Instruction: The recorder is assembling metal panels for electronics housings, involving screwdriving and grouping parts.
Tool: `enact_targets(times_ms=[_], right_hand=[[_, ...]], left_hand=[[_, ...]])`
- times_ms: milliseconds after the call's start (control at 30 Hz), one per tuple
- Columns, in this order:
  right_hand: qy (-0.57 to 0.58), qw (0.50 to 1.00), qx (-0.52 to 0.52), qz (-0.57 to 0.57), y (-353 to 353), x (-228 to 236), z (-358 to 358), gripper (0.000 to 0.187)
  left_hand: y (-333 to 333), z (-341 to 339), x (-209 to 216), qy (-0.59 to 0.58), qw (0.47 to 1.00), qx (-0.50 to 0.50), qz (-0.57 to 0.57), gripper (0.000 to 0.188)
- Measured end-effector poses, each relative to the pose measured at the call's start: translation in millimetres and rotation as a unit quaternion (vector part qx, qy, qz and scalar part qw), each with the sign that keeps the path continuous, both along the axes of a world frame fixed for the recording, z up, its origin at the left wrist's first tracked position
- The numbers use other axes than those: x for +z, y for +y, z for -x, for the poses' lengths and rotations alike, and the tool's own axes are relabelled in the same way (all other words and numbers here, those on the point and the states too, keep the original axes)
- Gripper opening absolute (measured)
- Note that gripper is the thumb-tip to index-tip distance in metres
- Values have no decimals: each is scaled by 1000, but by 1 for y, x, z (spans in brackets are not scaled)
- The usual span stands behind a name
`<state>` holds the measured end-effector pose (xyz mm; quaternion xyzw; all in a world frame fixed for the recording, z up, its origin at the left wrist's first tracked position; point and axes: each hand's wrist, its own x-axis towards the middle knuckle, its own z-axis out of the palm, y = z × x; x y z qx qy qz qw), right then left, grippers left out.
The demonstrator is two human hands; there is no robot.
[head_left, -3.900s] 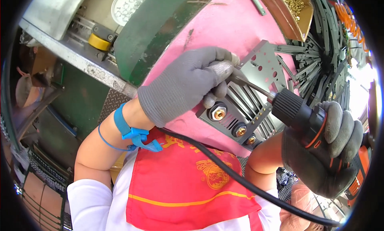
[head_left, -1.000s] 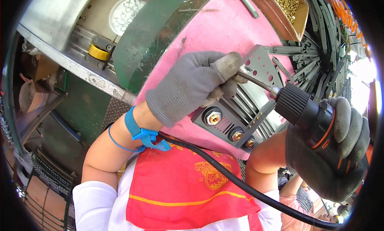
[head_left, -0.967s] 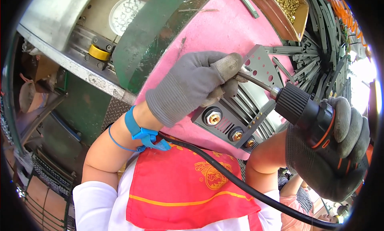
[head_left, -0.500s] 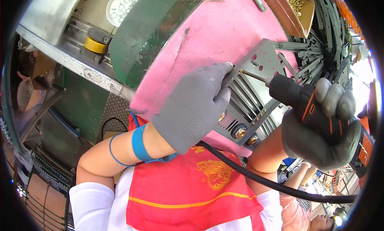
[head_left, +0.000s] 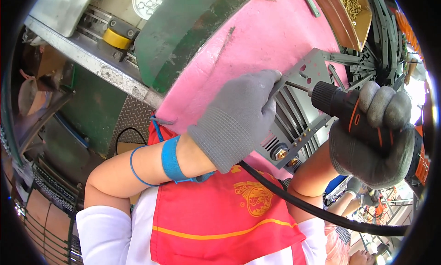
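My right hand (head_left: 374,139), in a dark grey glove, is wrapped round a black power screwdriver (head_left: 337,100) with orange trim. Its thin bit (head_left: 298,86) meets the edge of a grey metal frame (head_left: 317,65) that has round holes and long slots. At that same edge my left hand (head_left: 239,116), in a lighter grey glove, grips the frame between thumb and fingers. The fingertips partly hide the spot where the bit touches. Brass-coloured fittings (head_left: 281,153) show on the near side of the frame.
Pink padding (head_left: 262,40) covers the worktop under the frame. A carton of small brass parts (head_left: 351,5) stands at the far right, beside a heap of grey metal strips (head_left: 379,40). A black cable (head_left: 317,212) crosses my apron. Another person (head_left: 342,246) is at lower right.
The whole scene has shifted slightly right in view. The screwdriver has come closer to the frame's edge, and the brass tip seen at the bit's end before no longer shows.
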<state>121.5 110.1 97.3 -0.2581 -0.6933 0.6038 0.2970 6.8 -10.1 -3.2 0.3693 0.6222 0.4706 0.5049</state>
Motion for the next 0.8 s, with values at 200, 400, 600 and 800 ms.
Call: enact_targets(times_ms=[200,400,600,800], right_hand=[[383,918,-94,-45,-11,14,-27,13],[259,942,-210,-40,-25,41,-119,28],[275,922,-259,-84,-50,35,-166,32],[350,903,-247,-22,-65,43,-183,24]], left_hand=[[-10,15,-1,123,987,61,-88,32],[-3,84,46,106,970,218,-13,31],[15,-7,53,-487,869,6,85,37],[41,-92,36,-468,857,-134,171,38]])
